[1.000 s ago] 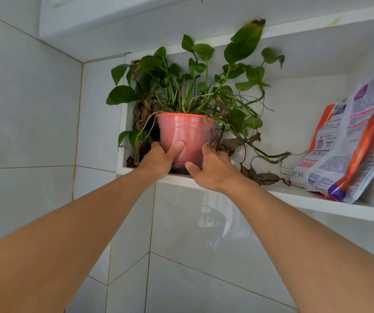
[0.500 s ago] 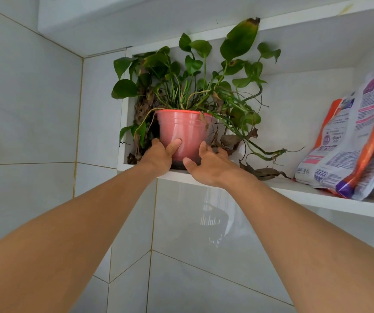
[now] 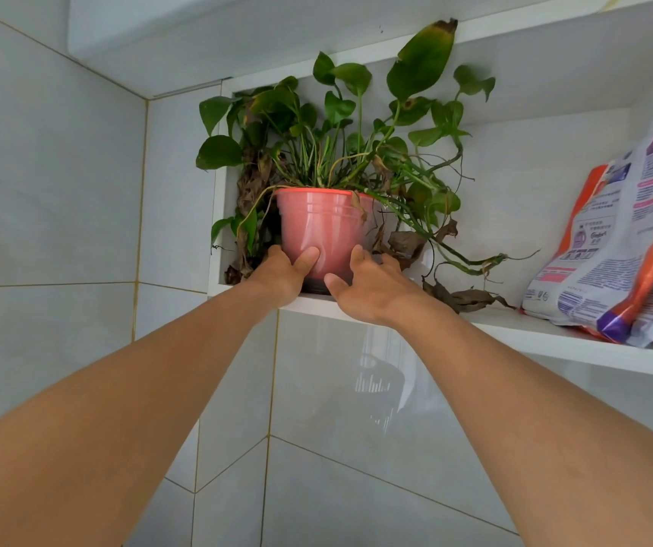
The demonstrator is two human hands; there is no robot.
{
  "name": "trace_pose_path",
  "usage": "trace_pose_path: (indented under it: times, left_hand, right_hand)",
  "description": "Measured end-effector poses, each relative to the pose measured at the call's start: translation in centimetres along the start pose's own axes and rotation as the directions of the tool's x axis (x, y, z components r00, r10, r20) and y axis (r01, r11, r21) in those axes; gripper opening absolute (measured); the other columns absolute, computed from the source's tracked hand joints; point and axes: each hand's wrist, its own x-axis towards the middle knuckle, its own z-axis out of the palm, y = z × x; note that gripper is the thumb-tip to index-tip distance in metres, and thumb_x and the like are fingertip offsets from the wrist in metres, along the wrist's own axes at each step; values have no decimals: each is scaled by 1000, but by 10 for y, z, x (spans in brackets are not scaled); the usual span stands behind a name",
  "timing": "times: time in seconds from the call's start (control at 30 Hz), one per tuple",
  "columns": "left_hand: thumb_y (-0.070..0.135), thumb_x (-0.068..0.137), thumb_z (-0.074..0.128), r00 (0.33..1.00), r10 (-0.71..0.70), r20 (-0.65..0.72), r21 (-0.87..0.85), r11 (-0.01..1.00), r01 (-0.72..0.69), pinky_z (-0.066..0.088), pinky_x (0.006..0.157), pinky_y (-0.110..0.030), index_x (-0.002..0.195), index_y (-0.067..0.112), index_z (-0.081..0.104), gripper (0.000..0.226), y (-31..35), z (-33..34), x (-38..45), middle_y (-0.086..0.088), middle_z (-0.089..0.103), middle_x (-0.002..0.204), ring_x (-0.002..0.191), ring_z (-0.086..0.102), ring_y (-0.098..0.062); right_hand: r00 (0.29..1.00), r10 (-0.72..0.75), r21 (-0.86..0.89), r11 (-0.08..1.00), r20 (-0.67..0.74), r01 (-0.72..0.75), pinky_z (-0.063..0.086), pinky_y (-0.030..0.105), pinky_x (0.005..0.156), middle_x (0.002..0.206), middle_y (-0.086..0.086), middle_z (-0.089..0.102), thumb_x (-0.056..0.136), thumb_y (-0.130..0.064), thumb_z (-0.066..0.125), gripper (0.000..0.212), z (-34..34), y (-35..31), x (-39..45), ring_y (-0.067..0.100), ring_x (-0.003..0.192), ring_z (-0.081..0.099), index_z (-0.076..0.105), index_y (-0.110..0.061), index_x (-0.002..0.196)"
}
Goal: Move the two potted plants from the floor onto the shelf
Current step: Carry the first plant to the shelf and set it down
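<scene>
Both forearms reach up to the shelf (image 3: 534, 333), where the left hand (image 3: 277, 276) and right hand (image 3: 372, 294) meet the pink pot (image 3: 323, 230) at its base. The left thumb lies against the pot's front, and the other fingers are hidden behind it. The right hand's fingers (image 3: 356, 256) are spread and loosening, its thumb seemingly off the wall. The pot stands near the shelf's front edge, at the left corner. It looks best nudged deeper before letting go, minding the trailing vines (image 3: 471, 262). Further right lies a printed bag (image 3: 624, 262).
</scene>
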Motion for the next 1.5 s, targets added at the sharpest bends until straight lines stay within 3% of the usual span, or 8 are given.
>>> trace_pose_path:
  times: [0.4, 0.57, 0.73, 0.9, 1.03, 1.17, 1.27, 1.5]
  left_hand:
    - [62, 98, 36, 1000, -19, 0, 19, 1000, 19, 38, 109, -49, 147, 8, 33, 73, 4, -1, -3, -14, 52, 143, 128, 50, -36]
    - [63, 97, 35, 1000, -19, -2, 29, 999, 19, 39, 108, -50, 141, 8, 40, 71, 6, -2, -11, -15, 57, 136, 122, 54, -36]
    - [48, 102, 40, 995, -16, -96, 87, 996, 24, 48, 97, -48, 127, 6, 52, 51, 24, -5, -33, -16, 63, 121, 110, 59, -36]
    - [31, 103, 40, 999, 31, -19, 207, 978, -26, 50, 79, -37, 97, 6, 64, 35, 42, -39, -63, -15, 65, 94, 89, 61, -32]
    - [15, 98, 42, 995, 25, 96, 159, 986, -40, 37, 56, -25, 65, 16, 47, 33, 61, -83, -98, -2, 42, 68, 62, 40, -16]
    - [25, 100, 42, 979, -4, 203, 238, 970, -46, 41, 69, -31, 82, 18, 53, 22, 73, -118, -135, -3, 47, 80, 74, 45, -18]
    - [35, 101, 44, 968, -19, 251, 257, 965, -48, 49, 78, -30, 106, 27, 56, 16, 79, -138, -165, 1, 52, 103, 95, 52, -18]
    - [37, 104, 40, 975, -29, 221, 347, 937, -51, 45, 106, -43, 136, 23, 55, 38, 74, -187, -252, -3, 58, 137, 119, 57, -24]
  right_hand:
    - [1000, -4, -14, 1000, -18, 3, 19, 58, 120, 166, 11, 16, 102, -53, 30, 73, 1, 0, -3, 32, 154, 6, 6, -14, 160]
    - [979, -73, 1, 997, -190, 75, 34, 51, 106, 148, 15, 45, 102, -45, 37, 59, 5, -2, -12, 33, 141, 32, 33, -11, 151]
    - [905, -154, 82, 976, -397, 202, 38, 38, 75, 114, 17, 66, 100, -36, 48, 42, 6, 5, -23, 36, 109, 58, 55, -12, 133]
    - [893, -190, 202, 935, -408, 291, 51, 41, 87, 120, 17, 63, 98, -29, 55, 43, 1, 12, -41, 32, 112, 58, 53, -14, 138]
    - [893, -106, 312, 913, -437, 262, 48, 35, 87, 123, 13, 65, 96, -27, 59, 45, -6, 15, -65, 28, 115, 58, 54, -15, 139]
    - [917, -55, 407, 884, -395, 229, 46, 31, 85, 117, 11, 67, 96, -29, 60, 47, -18, 7, -99, 28, 108, 62, 53, -17, 141]
    - [922, -31, 460, 860, -386, 222, 42, 29, 91, 129, 8, 64, 95, -30, 60, 46, -31, -5, -123, 25, 119, 58, 55, -21, 140]
    - [925, 43, 682, 689, -378, 247, 42, 19, 88, 129, -2, 65, 93, -19, 61, 35, -41, -47, -176, 13, 115, 59, 63, -19, 129]
